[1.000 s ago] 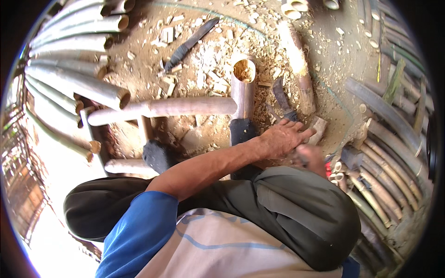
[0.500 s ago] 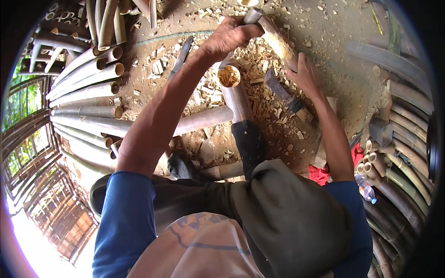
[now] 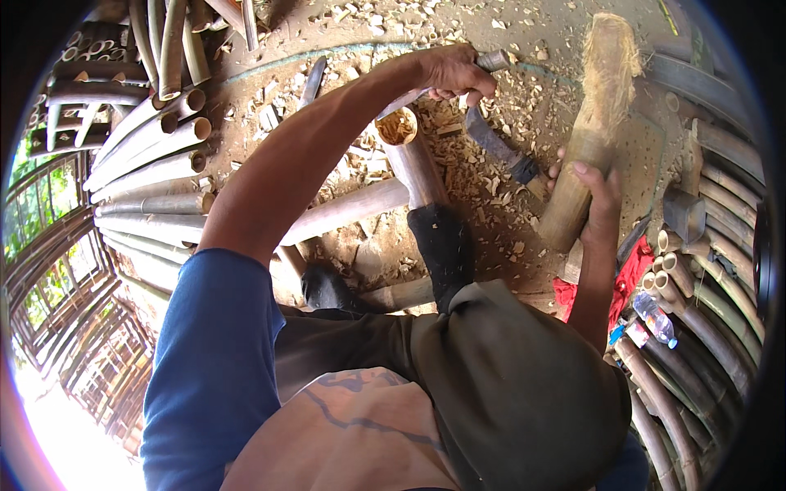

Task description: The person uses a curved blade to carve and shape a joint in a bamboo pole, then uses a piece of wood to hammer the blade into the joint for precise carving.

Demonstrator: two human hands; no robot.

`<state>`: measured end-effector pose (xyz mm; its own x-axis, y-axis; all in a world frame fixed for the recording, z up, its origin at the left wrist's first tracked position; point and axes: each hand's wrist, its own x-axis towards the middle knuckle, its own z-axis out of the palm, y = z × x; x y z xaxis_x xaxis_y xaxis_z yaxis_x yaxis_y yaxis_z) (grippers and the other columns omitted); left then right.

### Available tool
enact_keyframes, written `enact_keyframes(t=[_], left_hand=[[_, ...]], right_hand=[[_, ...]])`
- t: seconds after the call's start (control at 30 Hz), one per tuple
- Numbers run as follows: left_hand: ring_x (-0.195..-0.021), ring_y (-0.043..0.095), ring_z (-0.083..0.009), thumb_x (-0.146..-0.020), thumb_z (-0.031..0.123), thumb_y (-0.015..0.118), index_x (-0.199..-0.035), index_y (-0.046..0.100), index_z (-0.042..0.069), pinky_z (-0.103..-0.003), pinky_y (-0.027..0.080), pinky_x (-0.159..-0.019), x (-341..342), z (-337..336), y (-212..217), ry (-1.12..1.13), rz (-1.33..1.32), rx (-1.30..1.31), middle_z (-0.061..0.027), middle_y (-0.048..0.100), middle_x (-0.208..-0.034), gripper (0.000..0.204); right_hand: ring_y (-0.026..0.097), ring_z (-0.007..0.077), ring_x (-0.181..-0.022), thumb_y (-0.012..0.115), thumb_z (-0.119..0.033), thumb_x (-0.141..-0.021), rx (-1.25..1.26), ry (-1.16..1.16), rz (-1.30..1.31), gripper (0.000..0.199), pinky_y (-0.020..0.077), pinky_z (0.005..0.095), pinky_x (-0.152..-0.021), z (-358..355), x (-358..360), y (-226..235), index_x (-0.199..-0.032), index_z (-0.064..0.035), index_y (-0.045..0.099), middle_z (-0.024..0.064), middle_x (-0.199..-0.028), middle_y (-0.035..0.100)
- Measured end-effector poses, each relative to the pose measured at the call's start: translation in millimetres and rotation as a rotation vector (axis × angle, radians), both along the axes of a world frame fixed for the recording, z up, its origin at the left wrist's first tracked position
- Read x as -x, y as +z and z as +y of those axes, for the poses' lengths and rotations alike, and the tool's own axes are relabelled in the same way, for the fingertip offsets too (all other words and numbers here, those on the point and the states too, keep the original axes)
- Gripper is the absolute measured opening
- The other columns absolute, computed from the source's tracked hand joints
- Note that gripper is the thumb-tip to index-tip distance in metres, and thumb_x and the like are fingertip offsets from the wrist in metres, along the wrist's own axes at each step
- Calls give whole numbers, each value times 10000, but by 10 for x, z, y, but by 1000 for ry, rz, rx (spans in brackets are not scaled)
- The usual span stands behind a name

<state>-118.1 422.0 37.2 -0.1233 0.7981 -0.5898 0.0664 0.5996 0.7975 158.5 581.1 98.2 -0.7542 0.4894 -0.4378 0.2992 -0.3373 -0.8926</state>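
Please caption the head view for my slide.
Left hand grips a metal tool above a bamboo tube; right hand steadies a wooden club.
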Motion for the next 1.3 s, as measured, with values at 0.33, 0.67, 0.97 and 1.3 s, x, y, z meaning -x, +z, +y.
enact_keyframes(t=[0.33, 0.67, 0.97, 1.3], left_hand=[[-711, 691, -141, -824, 438, 871, -1075, 735, 33, -316, 563, -590, -106, -31, -71, -113, 546, -333, -91, 744, -847, 495], [-552, 624, -117, -845, 525, 840, -1010, 756, 71, -309, 489, -478, 0, 26, -311, 16, 138, -258, -57, 699, -734, 491], [-553, 620, -119, -857, 518, 831, -1002, 752, 70, -307, 496, -488, -68, 74, -291, -31, 153, -248, -52, 697, -732, 478], [-554, 616, -122, -871, 511, 820, -994, 747, 68, -305, 503, -499, -9, -67, -216, 14, 152, -286, -46, 695, -729, 465]], right_hand=[[695, 239, -782, 733, -201, -836, -97, -13, 95, 575, 601, 372, -686, -8, 136, 286, -1313, 8, 490, 162, -1062, 654], [696, 229, -776, 758, -223, -846, -92, -17, 62, 585, 600, 363, -682, -84, 72, 280, -1314, 0, 489, 151, -1047, 646], [693, 252, -894, 762, -259, -869, -302, -45, 65, 628, 593, 390, -787, -77, 412, 267, -1376, -1, 495, 154, -1102, 664], [673, 264, -1030, 805, -260, -830, -561, 314, 36, 675, 528, 389, -956, -4, 665, 721, -1358, 46, 518, 155, -1141, 673]])
